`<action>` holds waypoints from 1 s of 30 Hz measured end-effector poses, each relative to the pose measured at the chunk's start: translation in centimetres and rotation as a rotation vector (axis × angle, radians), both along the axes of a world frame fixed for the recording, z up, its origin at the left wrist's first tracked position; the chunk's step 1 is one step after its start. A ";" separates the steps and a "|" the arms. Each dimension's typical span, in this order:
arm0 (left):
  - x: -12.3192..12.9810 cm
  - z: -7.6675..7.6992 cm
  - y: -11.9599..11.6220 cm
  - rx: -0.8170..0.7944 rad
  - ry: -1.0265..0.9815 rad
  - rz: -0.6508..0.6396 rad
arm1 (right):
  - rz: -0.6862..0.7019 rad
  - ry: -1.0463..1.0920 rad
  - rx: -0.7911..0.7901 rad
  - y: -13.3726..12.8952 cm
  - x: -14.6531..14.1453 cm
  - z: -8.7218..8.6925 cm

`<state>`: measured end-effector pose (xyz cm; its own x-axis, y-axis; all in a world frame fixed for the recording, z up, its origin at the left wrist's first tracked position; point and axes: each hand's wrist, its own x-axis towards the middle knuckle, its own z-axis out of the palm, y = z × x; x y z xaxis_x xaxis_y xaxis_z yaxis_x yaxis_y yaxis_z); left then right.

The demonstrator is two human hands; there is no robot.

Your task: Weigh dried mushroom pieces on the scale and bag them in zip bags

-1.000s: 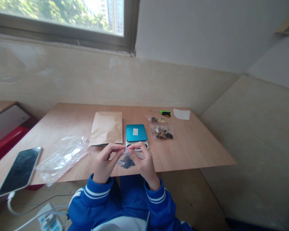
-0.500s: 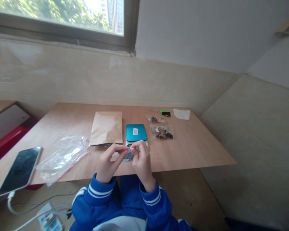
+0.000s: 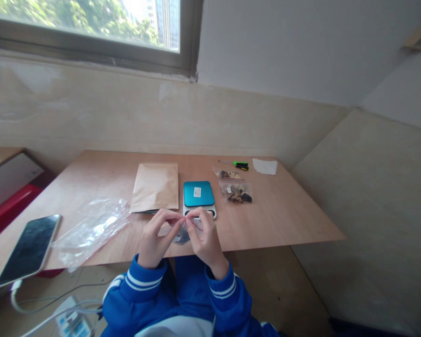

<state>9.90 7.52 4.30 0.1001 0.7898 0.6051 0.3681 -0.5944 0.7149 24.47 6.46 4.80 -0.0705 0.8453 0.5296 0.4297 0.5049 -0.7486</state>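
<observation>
My left hand (image 3: 158, 238) and my right hand (image 3: 205, 238) meet fingertip to fingertip over the table's front edge. Both pinch the red-lined top of a small clear zip bag (image 3: 181, 235), which hangs below the fingers with something dark in it; the contents are too small to name. Just beyond my fingers sits a small kitchen scale (image 3: 198, 194) with a blue-green plate, a white label and a pale body. To its left lies a flat brown paper pouch (image 3: 155, 187). Two zip bags of dark and tan dried pieces (image 3: 236, 192) rest to the scale's right.
A large crumpled clear plastic bag (image 3: 91, 229) lies left, beside a phone (image 3: 28, 248) with a white cable at the table edge. Two screwdrivers (image 3: 240, 164) and a white paper piece (image 3: 264, 166) lie at the back right. A power strip (image 3: 72, 318) is below.
My hands have shifted slightly left, fingertips closer together along the bag's top. More of the scale's front and the bag's red line now shows.
</observation>
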 end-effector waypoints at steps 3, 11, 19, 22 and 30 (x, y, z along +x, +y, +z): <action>0.0 0.1 -0.1 0.014 -0.003 -0.009 | 0.015 -0.003 0.013 0.1 0.3 0.1; 0.1 0.3 -0.2 0.050 0.059 0.005 | -0.071 -0.077 0.079 0.3 -0.2 -0.5; 0.6 0.4 -0.5 0.095 0.087 0.026 | -0.192 -0.062 0.120 0.2 -1.3 -1.5; 0.7 0.3 -0.4 0.078 0.069 0.052 | -0.197 -0.034 0.121 0.3 -1.2 -1.8; 0.2 0.0 -0.2 0.076 0.015 0.121 | 0.026 0.002 0.045 1.4 -0.3 -2.6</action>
<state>10.12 7.36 4.31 0.0158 0.7488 0.6626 0.4506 -0.5970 0.6638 24.16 7.87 2.16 -0.0907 0.8184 0.5675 0.4146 0.5491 -0.7257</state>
